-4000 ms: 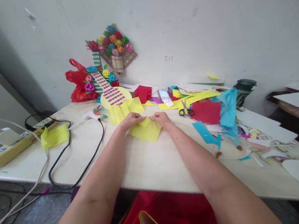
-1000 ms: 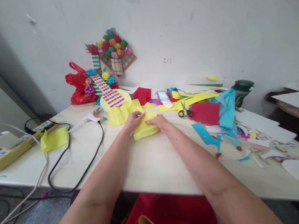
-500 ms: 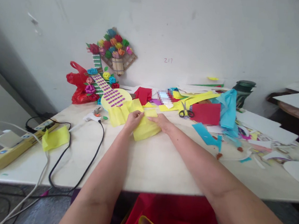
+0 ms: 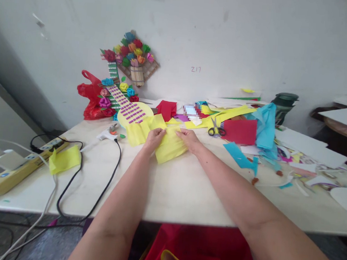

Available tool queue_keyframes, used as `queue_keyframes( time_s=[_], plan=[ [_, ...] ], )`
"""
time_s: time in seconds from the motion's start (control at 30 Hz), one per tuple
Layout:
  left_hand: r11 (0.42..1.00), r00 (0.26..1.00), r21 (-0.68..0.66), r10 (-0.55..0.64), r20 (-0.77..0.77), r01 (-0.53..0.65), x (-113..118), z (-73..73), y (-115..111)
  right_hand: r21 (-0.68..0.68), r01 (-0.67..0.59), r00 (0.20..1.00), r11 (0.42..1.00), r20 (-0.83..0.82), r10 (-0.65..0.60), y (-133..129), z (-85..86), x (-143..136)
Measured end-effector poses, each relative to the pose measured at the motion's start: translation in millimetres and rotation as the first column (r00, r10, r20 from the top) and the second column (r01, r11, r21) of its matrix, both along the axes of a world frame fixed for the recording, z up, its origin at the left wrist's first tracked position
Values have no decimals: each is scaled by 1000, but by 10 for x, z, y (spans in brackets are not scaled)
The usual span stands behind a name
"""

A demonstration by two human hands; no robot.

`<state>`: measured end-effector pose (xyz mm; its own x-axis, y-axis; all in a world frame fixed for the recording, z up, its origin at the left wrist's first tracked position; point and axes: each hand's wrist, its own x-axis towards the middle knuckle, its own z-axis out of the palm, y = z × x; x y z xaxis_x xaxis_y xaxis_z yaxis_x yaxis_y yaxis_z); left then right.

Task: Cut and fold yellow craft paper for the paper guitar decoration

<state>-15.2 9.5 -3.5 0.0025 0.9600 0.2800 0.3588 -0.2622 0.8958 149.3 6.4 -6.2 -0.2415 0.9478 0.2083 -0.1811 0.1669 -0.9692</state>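
Note:
A sheet of thin yellow paper (image 4: pixel 172 148) hangs between my hands over the middle of the table. My left hand (image 4: pixel 155 139) pinches its left upper part, the fingers closed. At the upper right edge my right hand (image 4: pixel 188 140) grips the same sheet between thumb and fingers. More yellow paper (image 4: pixel 138 133) lies just left of my left hand, overlapping the pale yellow guitar-shaped craft (image 4: pixel 132 112) with purple strips. Scissors (image 4: pixel 217 129) with black handles rest beyond my right hand, beside red paper (image 4: pixel 240 131).
At left are a white glue gun (image 4: pixel 108 135) with a black cord, a yellow power strip (image 4: pixel 14 172) and another yellow piece (image 4: pixel 64 159). Paper flowers (image 4: pixel 131 53) and a red bag (image 4: pixel 91 98) stand behind. Blue paper (image 4: pixel 241 156), scraps and a dark green container (image 4: pixel 283 105) are right.
My right hand has shifted slightly along the sheet's upper edge, and the yellow paper is now spread flatter between both hands. My left hand stays nearly where it was.

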Motion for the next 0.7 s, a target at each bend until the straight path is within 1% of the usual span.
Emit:
queue_keyframes(
  time_s=[0.17, 0.3, 0.47, 0.57, 0.7],
  plan=[
    [1000, 1000, -16, -10, 21, 10, -3, 7, -9, -42, -20, 999, 999, -36, 19, -8, 7, -2],
    [1000, 999, -18, -7, 38, 7, -3, 18, -16, -34, -53, 996, 998, -80, 50, -20, 15, 0],
    [999, 997, -45, -7, 70, 10, -8, 7, -11, -15, -49, 994, 999, -99, 48, -27, 16, -3],
    [999, 994, -27, -27, 105, 30, -10, -12, -3, -4, -52, 991, 999, -120, 51, -26, 18, -10],
    [999, 988, -16, -25, 151, 28, -4, -22, -1, -9, -21, 995, 1000, -99, 20, -19, 23, -18]
  ],
)
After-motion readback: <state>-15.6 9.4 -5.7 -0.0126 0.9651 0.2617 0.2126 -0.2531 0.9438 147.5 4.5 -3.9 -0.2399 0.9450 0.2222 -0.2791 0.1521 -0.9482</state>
